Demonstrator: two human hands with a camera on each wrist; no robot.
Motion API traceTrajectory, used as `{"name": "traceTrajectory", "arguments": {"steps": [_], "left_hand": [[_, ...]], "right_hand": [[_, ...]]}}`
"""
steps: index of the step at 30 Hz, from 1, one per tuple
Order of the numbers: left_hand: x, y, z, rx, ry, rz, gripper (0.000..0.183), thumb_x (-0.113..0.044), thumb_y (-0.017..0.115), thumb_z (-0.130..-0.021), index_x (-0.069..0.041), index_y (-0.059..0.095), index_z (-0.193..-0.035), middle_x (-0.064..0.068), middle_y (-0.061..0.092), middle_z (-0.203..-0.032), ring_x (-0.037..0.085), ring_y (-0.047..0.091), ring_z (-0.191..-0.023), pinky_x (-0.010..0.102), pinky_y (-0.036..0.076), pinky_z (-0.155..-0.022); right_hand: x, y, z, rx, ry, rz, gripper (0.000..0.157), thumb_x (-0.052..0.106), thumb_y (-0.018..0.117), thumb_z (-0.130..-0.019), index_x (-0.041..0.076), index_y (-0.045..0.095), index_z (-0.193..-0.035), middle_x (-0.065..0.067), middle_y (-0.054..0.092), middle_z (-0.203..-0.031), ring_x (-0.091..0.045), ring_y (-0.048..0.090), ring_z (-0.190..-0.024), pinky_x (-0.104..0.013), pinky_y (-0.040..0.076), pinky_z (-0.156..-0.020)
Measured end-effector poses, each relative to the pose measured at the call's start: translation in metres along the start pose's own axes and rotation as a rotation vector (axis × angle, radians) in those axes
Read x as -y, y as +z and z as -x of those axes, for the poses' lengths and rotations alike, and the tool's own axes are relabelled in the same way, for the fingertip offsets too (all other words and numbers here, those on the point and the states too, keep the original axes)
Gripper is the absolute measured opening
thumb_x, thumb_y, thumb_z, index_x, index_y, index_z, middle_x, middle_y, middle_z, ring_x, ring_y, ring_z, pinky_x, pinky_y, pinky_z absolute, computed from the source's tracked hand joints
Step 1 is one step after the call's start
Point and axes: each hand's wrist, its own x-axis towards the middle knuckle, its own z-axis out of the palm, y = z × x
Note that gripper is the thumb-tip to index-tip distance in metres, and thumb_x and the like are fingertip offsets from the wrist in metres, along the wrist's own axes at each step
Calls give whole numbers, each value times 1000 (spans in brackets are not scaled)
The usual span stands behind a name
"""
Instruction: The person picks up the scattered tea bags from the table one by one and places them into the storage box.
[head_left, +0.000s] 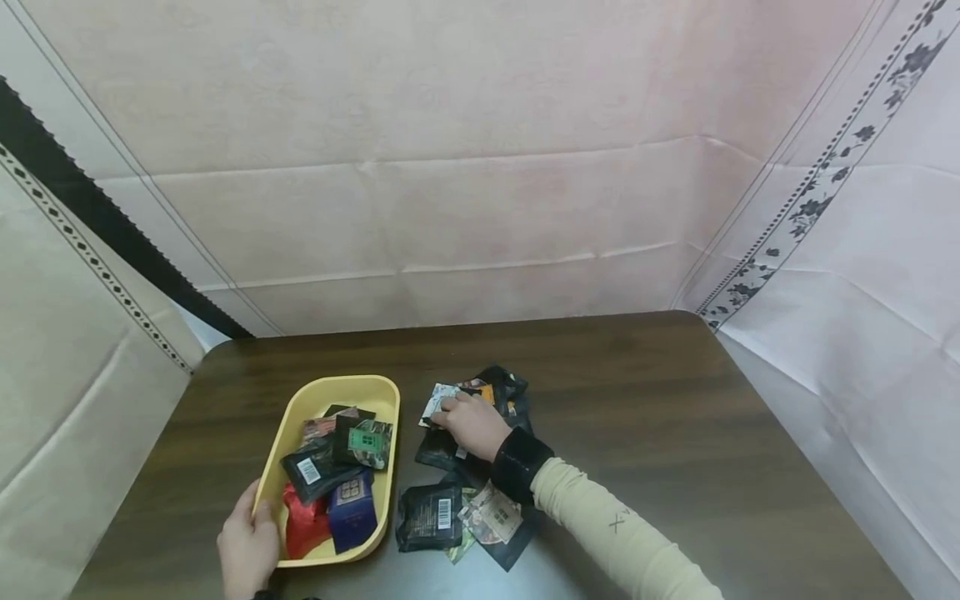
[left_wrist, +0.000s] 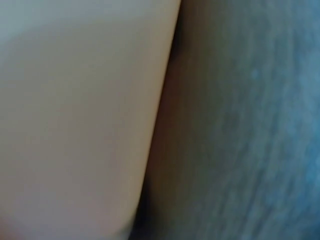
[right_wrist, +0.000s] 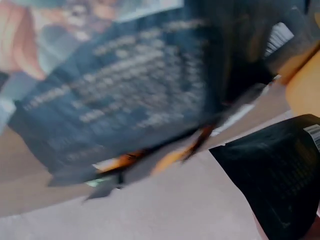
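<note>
My left hand [head_left: 249, 546] grips the near left rim of a yellow plastic basket [head_left: 291, 433], thumb over the edge. In the left wrist view, a blurred pale basket wall [left_wrist: 75, 130] fills the left side. My right hand [head_left: 474, 423] reaches over a pile of dark packets [head_left: 506, 385] right of the basket, fingertips at a light-blue and white packet [head_left: 437, 400]; whether they pinch it I cannot tell. Close up in the right wrist view is a dark printed packet [right_wrist: 140, 85], with another black packet [right_wrist: 275, 170] beyond it.
Inside the basket lie several dark packets [head_left: 318, 467], a red packet [head_left: 303, 525] and a blue box-like packet [head_left: 352, 510]. Nearer me on the brown table [head_left: 637, 375] are a black packet with a barcode [head_left: 427, 517] and a pale-labelled packet [head_left: 497, 515]. White cloth [head_left: 480, 208] hangs behind.
</note>
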Motion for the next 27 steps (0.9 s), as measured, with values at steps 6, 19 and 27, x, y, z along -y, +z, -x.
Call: {"name": "traceTrajectory", "arguments": {"steps": [6, 19, 27], "left_hand": [[2, 0, 0, 8, -13, 7, 39, -3, 35, -93, 5, 42, -130, 38, 48, -114, 47, 48, -98, 57, 37, -80], [-3, 3, -3, 49, -58, 20, 41, -2, 33, -93, 8, 37, -133, 38, 45, -119, 48, 47, -102, 59, 38, -83], [-4, 0, -3, 44, -74, 33, 41, -2, 33, -93, 8, 36, -133, 38, 45, -120, 48, 48, -102, 59, 39, -82]], "right_hand": [[17, -19, -18, -93, -67, 35, 24, 12, 61, -86, 24, 68, -105, 5, 60, -92, -10, 56, -81, -22, 47, -69], [79, -36, -63, -53, -228, 15, 27, 37, 51, -92, 36, 61, -117, 7, 53, -124, -11, 45, -113, -26, 43, -86], [88, -27, -66, 123, -207, -137, 71, 66, 45, -80, 33, 33, -141, -1, 29, -145, -21, 21, -133, -41, 35, -98]]}}
